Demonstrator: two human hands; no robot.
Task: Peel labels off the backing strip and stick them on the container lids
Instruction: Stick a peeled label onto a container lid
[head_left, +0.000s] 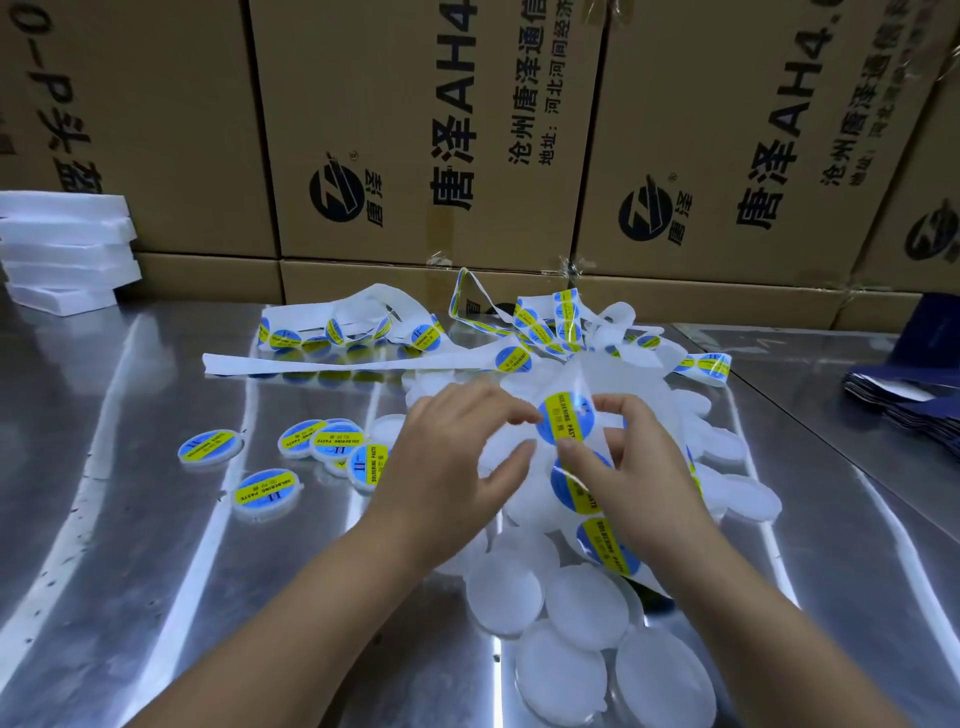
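The left hand (452, 467) hides part of the white lids (582, 603). The right hand (631, 470) covers a stretch of backing strip (571, 387). The cardboard boxes (415, 130) are cut off at the top edge. The labels' small print is unreadable.
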